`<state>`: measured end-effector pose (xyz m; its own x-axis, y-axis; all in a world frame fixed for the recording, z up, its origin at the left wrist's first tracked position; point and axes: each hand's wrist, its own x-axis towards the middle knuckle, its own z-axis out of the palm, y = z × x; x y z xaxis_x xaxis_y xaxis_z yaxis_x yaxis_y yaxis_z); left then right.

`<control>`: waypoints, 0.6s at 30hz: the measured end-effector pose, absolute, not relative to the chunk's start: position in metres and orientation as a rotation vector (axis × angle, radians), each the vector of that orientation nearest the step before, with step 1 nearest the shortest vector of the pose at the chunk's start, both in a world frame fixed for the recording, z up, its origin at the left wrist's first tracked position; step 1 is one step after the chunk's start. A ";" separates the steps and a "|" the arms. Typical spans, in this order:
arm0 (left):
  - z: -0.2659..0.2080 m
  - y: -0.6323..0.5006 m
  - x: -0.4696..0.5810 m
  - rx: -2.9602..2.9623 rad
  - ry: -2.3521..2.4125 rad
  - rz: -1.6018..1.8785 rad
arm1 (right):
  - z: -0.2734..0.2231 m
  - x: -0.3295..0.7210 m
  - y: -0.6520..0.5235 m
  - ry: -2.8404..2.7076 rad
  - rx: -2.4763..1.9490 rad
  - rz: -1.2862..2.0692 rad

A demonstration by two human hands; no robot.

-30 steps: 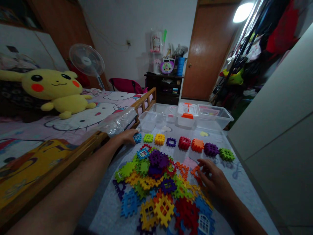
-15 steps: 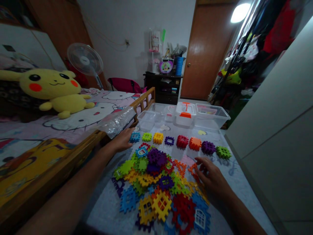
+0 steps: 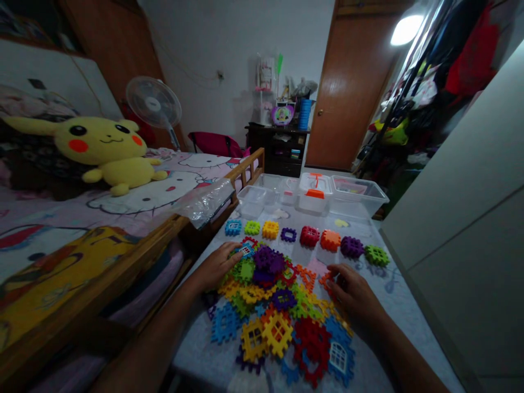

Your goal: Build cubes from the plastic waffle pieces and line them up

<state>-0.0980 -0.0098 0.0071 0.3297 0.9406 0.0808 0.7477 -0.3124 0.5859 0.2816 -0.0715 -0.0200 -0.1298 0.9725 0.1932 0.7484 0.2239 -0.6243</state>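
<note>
My left hand (image 3: 219,266) lies over the left side of a pile of notched plastic building tiles. Its outstretched fingertips touch a blue tile with a white window (image 3: 246,250). Beside the pile's right edge rests my right hand (image 3: 351,286), loosely curled, thumb and fingers apart. An orange tile (image 3: 325,280) is at its fingertips, partly covered. Purple tiles (image 3: 268,260) top the heap, with a yellow window tile (image 3: 277,333) and red tiles (image 3: 311,344) nearer me. Behind runs a row of small stacks, from a blue stack (image 3: 233,227) to a green stack (image 3: 376,255).
Clear plastic bins (image 3: 360,191) and a lidded box with orange clips (image 3: 314,194) stand at the table's far end. A wooden bed rail (image 3: 164,232) borders the left side, with plastic wrap (image 3: 202,202) over it. A pale cabinet (image 3: 462,218) flanks the right.
My left hand has moved from beside the blue stack down and right onto the pile, reaching the blue window tile. My right hand stays by the orange tile. The view has shifted slightly.
</note>
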 end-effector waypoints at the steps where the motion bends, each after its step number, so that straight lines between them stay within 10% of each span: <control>1: 0.009 -0.009 -0.096 2.120 1.472 0.580 | -0.020 0.282 -0.071 -1.938 -1.582 0.512; 18: 0.003 0.011 -0.087 2.094 1.396 0.666 | 0.020 0.249 -0.055 -2.193 -1.405 0.445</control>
